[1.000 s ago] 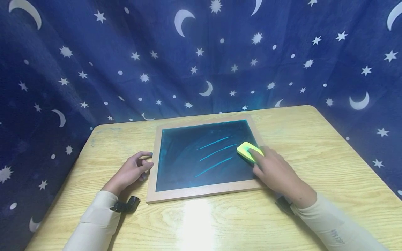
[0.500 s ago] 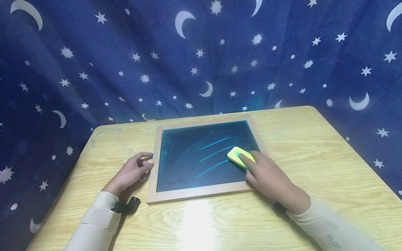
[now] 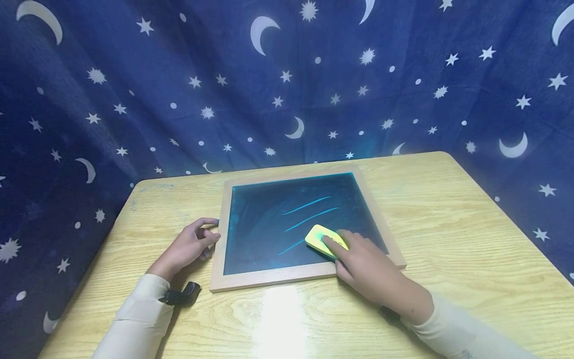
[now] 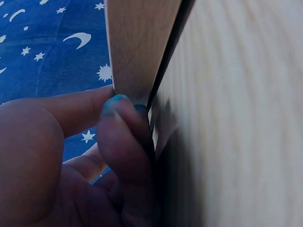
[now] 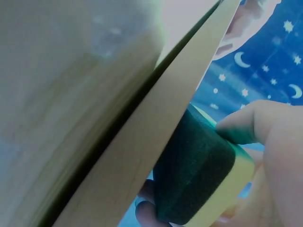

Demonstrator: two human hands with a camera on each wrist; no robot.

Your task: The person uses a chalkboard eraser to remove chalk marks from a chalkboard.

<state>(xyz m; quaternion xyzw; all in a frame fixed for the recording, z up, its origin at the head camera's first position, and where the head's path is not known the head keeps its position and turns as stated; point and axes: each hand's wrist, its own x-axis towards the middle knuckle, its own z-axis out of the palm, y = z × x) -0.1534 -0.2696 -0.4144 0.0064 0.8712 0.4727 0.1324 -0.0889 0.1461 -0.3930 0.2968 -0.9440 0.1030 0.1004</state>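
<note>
My right hand [image 3: 369,267] grips a yellow chalkboard eraser [image 3: 324,238] with a dark felt pad, index finger laid along its top. In the right wrist view the felt of the eraser [image 5: 194,165] shows beside the board's frame edge. The eraser sits on the lower right of a small wood-framed chalkboard [image 3: 255,219] and covers the right part of the lowest blue chalk line [image 3: 291,247]. Two more chalk lines [image 3: 311,219] lie above it. Against the frame's left side, fingertips of my left hand [image 3: 188,244] touch the wood; blue dust marks the thumb [image 4: 125,142].
The chalkboard lies flat on a light wood table [image 3: 448,214] with rounded back corners. Behind and at the sides hangs a dark blue curtain [image 3: 251,75] with moons and stars. A black strap [image 3: 181,294] is round the left wrist.
My right hand has slid the eraser left and toward me along the lowest chalk line; the right part of that line is no longer seen. My left hand stays in place.
</note>
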